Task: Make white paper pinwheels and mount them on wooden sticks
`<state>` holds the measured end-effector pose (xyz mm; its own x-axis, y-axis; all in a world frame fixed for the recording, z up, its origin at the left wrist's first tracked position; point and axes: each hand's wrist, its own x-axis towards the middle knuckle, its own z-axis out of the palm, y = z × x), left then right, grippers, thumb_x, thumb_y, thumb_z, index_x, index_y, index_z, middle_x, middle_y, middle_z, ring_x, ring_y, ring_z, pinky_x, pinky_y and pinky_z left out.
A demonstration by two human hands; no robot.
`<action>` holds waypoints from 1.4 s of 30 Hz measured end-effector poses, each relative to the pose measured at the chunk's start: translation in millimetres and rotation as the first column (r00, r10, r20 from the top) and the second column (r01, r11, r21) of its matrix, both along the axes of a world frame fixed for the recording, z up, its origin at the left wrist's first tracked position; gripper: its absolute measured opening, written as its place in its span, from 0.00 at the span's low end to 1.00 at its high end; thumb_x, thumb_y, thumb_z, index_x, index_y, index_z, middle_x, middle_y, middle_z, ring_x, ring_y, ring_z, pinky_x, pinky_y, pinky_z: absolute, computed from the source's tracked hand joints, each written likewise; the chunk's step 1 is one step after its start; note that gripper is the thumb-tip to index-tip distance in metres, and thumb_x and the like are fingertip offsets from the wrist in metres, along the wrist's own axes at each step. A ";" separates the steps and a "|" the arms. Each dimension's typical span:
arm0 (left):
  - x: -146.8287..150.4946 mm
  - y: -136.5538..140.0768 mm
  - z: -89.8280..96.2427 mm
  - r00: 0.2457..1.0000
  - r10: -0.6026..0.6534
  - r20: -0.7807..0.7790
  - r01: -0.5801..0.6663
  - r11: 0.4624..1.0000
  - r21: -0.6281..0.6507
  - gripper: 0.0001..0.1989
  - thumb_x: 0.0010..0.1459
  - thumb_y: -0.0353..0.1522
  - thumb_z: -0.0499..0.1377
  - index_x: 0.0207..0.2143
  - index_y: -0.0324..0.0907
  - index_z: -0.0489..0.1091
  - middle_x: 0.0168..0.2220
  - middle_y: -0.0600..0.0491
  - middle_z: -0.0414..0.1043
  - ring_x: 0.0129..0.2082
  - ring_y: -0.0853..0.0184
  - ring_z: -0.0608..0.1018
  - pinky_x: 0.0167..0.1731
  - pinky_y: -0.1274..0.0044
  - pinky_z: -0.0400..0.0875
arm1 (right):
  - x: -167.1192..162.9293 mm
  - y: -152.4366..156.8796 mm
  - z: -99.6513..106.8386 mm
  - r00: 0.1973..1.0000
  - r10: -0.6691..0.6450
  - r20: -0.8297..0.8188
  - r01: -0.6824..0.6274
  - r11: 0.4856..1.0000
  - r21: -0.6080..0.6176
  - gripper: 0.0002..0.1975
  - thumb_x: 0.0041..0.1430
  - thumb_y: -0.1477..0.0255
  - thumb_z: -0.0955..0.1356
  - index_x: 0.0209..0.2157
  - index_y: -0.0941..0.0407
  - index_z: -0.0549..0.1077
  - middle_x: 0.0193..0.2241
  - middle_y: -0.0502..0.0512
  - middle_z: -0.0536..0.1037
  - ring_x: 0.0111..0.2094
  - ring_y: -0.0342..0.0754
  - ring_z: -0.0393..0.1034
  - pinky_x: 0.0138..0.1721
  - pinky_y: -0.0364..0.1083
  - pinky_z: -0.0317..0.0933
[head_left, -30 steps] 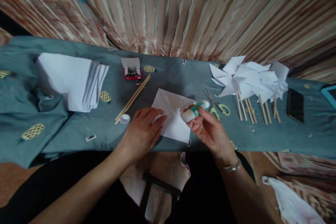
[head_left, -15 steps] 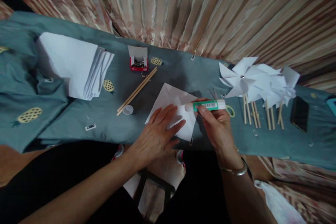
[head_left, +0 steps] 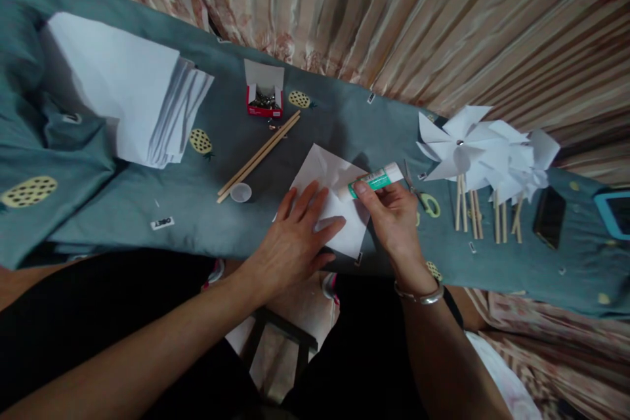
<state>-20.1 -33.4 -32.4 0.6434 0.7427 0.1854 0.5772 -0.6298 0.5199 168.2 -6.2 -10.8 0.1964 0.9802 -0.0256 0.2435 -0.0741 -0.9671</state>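
Note:
A white square of paper [head_left: 352,233] lies on the cloth-covered table in front of me. My left hand [head_left: 298,233] rests on its left part with the fingers spread, covering some of it. In my right hand [head_left: 394,216] is a glue stick [head_left: 377,180] with a green label and a white end, gripped between thumb and fingers. The glue stick is tilted, its lower left end at the middle of the paper; whether the tip touches is hard to see. Scissors [head_left: 429,205] with light green handles lie just right of my right hand.
Finished paper pinwheels [head_left: 485,147] on sticks lie at the right, near a dark phone [head_left: 550,216]. A red box of metal fasteners [head_left: 264,102], two wooden sticks [head_left: 258,157] and a small clear cup [head_left: 241,193] are left of centre. Stacked white paper [head_left: 118,92] lies far left.
My right hand has shifted a little left, and the glue stick has gone from nearly level to slanted, its tip further over the paper. The left hand stays spread on the sheet. The view has turned slightly.

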 end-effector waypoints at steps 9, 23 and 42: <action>-0.1 -1.3 0.7 0.999 0.005 -0.037 -0.004 1.000 0.019 0.29 0.53 0.41 0.66 0.56 0.47 0.65 0.66 0.40 0.53 0.67 0.42 0.52 0.61 0.47 0.51 | -2.3 -0.2 -5.4 0.988 0.012 0.154 -0.016 1.000 0.026 0.09 0.55 0.63 0.72 0.30 0.54 0.73 0.26 0.49 0.77 0.28 0.44 0.71 0.31 0.45 0.65; 1.4 -1.9 -3.6 0.999 0.004 -0.045 -0.001 0.999 0.054 0.33 0.54 0.42 0.65 0.60 0.47 0.60 0.67 0.38 0.51 0.67 0.41 0.52 0.60 0.47 0.50 | -1.4 -2.6 -9.9 0.911 0.001 0.412 -0.029 0.998 0.061 0.15 0.54 0.57 0.71 0.30 0.54 0.73 0.27 0.50 0.78 0.27 0.46 0.71 0.33 0.48 0.66; 2.6 -2.3 -3.5 0.998 0.008 -0.059 -0.006 0.999 0.048 0.31 0.54 0.43 0.65 0.59 0.48 0.63 0.67 0.39 0.51 0.67 0.41 0.52 0.61 0.47 0.48 | -14.0 -5.3 1.9 0.796 -0.005 0.605 -0.083 0.990 0.116 0.15 0.57 0.57 0.69 0.29 0.55 0.73 0.23 0.49 0.76 0.24 0.45 0.68 0.29 0.45 0.60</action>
<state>-17.5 -35.7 -35.9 0.6491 0.7384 0.1828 0.6105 -0.6490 0.4539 154.2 -11.5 -8.8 0.0909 0.9729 0.2124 0.7793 0.0633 -0.6234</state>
